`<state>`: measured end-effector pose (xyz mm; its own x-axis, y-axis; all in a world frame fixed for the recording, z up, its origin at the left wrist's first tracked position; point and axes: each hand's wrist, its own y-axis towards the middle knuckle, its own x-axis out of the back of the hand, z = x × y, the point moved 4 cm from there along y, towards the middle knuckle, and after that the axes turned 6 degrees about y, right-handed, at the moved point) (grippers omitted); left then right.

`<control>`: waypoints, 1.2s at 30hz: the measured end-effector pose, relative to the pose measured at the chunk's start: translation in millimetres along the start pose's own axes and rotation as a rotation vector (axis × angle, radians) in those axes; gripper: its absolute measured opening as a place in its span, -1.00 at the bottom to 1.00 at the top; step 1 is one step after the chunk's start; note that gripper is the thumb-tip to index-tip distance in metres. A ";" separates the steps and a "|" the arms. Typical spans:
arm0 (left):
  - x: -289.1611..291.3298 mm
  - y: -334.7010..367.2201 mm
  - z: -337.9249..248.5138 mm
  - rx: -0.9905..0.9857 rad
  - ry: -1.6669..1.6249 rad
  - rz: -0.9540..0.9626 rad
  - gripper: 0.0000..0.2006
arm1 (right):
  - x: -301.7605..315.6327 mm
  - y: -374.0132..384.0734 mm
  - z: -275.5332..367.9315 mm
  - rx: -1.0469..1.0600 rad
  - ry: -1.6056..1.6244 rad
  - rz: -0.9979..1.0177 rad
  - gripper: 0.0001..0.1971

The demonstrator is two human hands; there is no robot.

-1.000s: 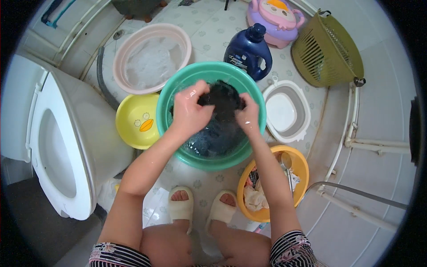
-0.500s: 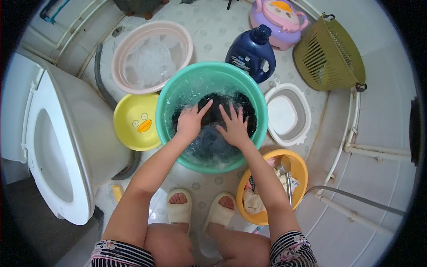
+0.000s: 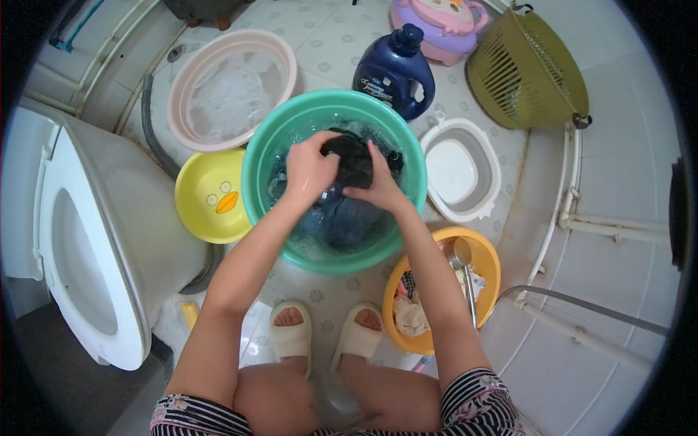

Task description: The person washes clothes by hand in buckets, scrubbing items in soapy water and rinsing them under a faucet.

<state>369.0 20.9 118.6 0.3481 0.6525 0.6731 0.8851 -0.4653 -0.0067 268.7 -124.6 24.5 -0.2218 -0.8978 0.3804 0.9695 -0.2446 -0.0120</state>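
Black cloth (image 3: 354, 156) lay bunched inside the green tub (image 3: 251, 182), toward its far half, wet and partly lifted out of the water; a dark blue patch of fabric (image 3: 345, 224) showed beneath the water in the tub's near half, though whether it belonged to the same piece could not be told. Left hand (image 3: 311, 168) grasped the bunch from its left, the fingers curled over it; right hand (image 3: 379, 183) held it from its right between parted thumb and fingers. Beyond the tub to the left stood a pink basin (image 3: 177, 102) with suds (image 3: 236, 94); just left of the tub sat a yellow bowl (image 3: 196, 211); beyond it to the right stood a blue bottle (image 3: 382, 73); right of it lay a white and grey basin (image 3: 452, 171); nearer, to its right, an orange tub (image 3: 491, 269) held clothes (image 3: 411, 317) and a ladle (image 3: 469, 283).
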 end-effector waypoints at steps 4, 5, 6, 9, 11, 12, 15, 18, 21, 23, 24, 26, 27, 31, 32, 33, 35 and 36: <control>32.1 -41.2 -96.1 -0.177 -0.383 0.076 -0.54 | 18.0 -3.1 8.0 0.053 0.199 -0.125 0.04; 37.4 -42.8 -97.0 -0.169 -0.371 0.076 -0.54 | 21.2 -2.5 22.1 0.030 0.185 -0.143 -0.11; 51.6 -43.6 -96.5 -0.226 -0.473 -0.040 -0.57 | 22.3 2.5 58.6 -0.086 0.512 -0.211 -0.43; 62.7 -34.8 -80.5 -0.147 -0.831 -0.211 -0.55 | 44.4 6.5 107.5 -0.040 0.897 -0.357 -0.60; 45.0 -18.6 -26.6 0.071 -0.644 -0.262 -0.49 | 46.8 7.6 121.7 0.013 1.061 -0.362 -0.61; 24.0 -17.9 -1.3 0.231 -0.740 -0.055 -0.56 | 43.4 10.6 130.6 0.066 1.239 -0.355 -0.63; -19.4 -44.4 -23.9 0.605 -1.388 0.464 -0.53 | 40.8 4.7 139.5 0.040 1.462 -0.369 -0.65; -28.2 -37.6 -28.2 0.420 -1.407 0.304 -0.56 | 37.3 -7.5 143.3 -0.066 1.531 -0.350 -0.55; -13.6 -28.8 -51.9 0.183 -1.413 0.174 -0.44 | 38.5 -14.0 153.1 -0.288 1.575 -0.457 -0.41; -9.5 -27.5 -65.5 0.022 -1.164 0.062 -0.36 | 42.6 -16.8 132.7 -0.250 1.670 -0.491 -0.41; -8.5 -26.2 -69.5 0.021 -1.167 0.065 -0.36 | 43.5 -18.6 127.3 -0.248 1.667 -0.494 -0.41; 2.4 -24.7 -83.1 -0.276 -0.716 -0.150 -0.33 | 44.7 -22.5 118.3 -0.264 1.718 -0.414 -0.43; 1.0 -20.5 -78.2 -0.272 -0.710 -0.153 -0.33 | 42.7 -24.5 116.5 -0.269 1.723 -0.410 -0.43; -13.2 -10.6 -70.7 -0.307 -0.717 0.256 -0.32 | 61.1 -50.1 117.5 -0.613 1.476 -0.705 -0.44; -13.9 -14.7 -71.9 -0.405 -0.586 0.306 -0.31 | 78.6 -51.6 107.4 -0.426 1.438 -0.659 -0.44; -17.2 -22.2 -70.1 -0.497 -0.457 0.361 -0.30 | 99.3 -58.1 111.6 -0.482 1.436 -0.790 -0.51; -23.8 -43.1 -22.5 -0.374 -0.121 0.493 -0.12 | 134.0 -64.4 120.4 -0.369 1.349 -0.969 -0.56; -27.8 -60.2 -9.8 -0.282 0.332 0.545 -0.08 | 153.7 -68.1 111.9 -0.272 1.313 -0.992 -0.52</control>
<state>303.0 24.9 107.5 0.5670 0.0852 0.8193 0.4817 -0.8411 -0.2459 180.1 -205.0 187.3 -0.7657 -0.0080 -0.6431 0.3950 -0.7950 -0.4604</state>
